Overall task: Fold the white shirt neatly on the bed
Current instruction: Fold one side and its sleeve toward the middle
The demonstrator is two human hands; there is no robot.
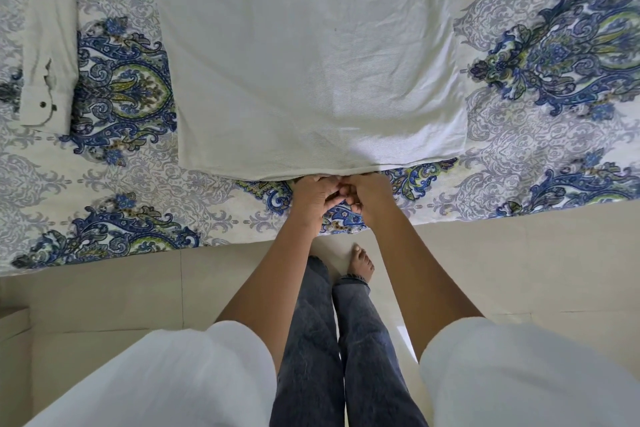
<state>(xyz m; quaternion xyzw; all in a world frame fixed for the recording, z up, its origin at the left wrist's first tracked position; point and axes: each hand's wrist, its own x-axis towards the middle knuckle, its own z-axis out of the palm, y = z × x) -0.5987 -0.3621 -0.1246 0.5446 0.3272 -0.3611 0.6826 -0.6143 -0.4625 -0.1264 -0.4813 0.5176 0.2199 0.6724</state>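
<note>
The white shirt [304, 55] lies spread flat on the bed, its body running from the top edge of the view down to a hem near the bed's front edge. One long sleeve with a buttoned cuff [48, 45] stretches down the far left. My left hand [313, 199] and my right hand [367, 196] are pressed together at the middle of the hem, fingers curled and reaching under its edge. Whether the fingertips pinch the hem is hidden by the cloth.
The bed carries a white sheet with a blue and green paisley print [554, 87]. Its front edge [104, 263] runs across the view, with pale floor tiles [519, 270] below. My legs in blue jeans and a bare foot [360, 263] stand close to the bed.
</note>
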